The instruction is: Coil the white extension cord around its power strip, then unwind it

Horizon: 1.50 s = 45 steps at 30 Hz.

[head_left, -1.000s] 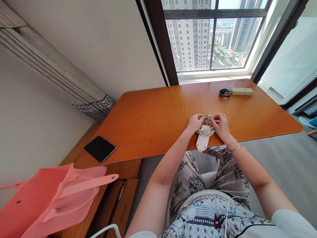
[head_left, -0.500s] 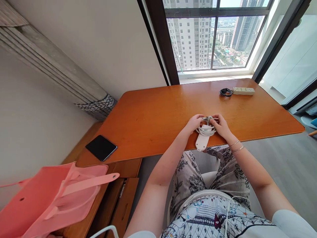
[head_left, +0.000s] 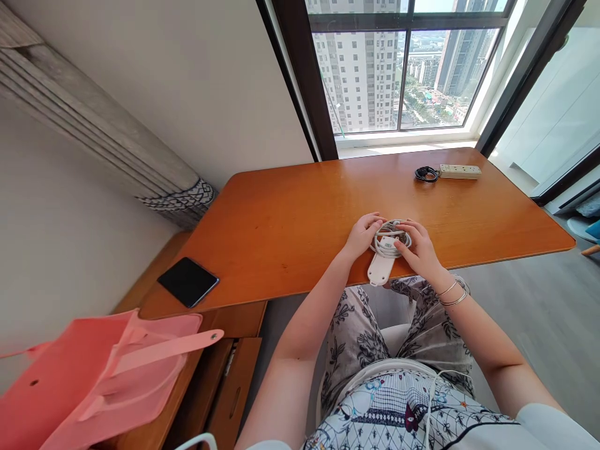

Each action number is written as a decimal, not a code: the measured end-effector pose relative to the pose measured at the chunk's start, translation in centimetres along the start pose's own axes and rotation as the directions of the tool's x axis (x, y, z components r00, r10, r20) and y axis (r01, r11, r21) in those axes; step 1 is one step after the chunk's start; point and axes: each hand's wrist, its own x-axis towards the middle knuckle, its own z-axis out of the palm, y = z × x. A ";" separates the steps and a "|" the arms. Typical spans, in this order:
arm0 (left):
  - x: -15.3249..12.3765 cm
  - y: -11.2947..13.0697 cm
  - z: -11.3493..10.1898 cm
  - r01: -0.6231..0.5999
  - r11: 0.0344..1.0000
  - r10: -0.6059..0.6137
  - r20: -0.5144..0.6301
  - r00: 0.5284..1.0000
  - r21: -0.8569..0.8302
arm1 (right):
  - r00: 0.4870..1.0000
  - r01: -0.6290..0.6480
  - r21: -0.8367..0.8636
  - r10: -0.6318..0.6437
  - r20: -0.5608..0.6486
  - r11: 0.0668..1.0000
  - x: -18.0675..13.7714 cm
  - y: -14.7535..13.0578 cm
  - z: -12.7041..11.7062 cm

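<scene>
At the table's near edge lies a coiled white cable point(head_left: 386, 252), with a flat white plastic piece point(head_left: 380, 270) sticking out from under the coil toward me. My left hand point(head_left: 364, 236) curls its fingers round the coil's left side. On the right side, my right hand point(head_left: 417, 249) grips the coil, its thumb bent over the loops and its fingers at the far edge. Part of the cable is hidden behind the fingers.
The orange-brown wooden table point(head_left: 281, 219) carries a black tablet point(head_left: 188, 281) at its left and a white power strip point(head_left: 459, 172) with a black coiled cord point(head_left: 426, 174) at the back right. A pink bag point(head_left: 107, 369) stands left, beside an open drawer point(head_left: 234, 381).
My right hand has shifted its grip, its thumb moving down onto the side of the coil. The loops sit a little wider between my hands. The view has moved slightly.
</scene>
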 end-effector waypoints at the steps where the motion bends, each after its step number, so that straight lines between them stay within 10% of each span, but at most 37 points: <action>1: -0.3 0.0 -0.2 -0.040 0.999 0.039 0.004 0.999 0.029 | 1.000 0.005 -0.020 -0.005 0.005 1.000 -0.1 -0.1 0.0; 13: -2.3 -0.5 -2.2 -0.517 0.825 0.406 0.396 0.823 0.228 | 0.975 0.145 -0.102 -0.125 0.182 0.984 -1.7 1.1 -1.1; 33: -3.3 -0.9 -0.6 -0.489 0.738 0.383 0.309 0.871 0.465 | 0.972 0.100 -0.142 -0.066 0.226 0.985 -2.0 2.3 -0.8; 42: -2.7 -0.8 -0.5 -0.558 0.686 0.429 0.360 0.828 0.467 | 0.990 -0.088 -0.113 0.075 -0.120 0.990 -4.3 -1.0 0.3; 45: -2.4 -1.4 -0.4 -0.600 0.661 0.472 0.372 0.799 0.451 | 0.998 -0.045 -0.159 0.037 -0.052 0.986 -5.6 -2.3 0.9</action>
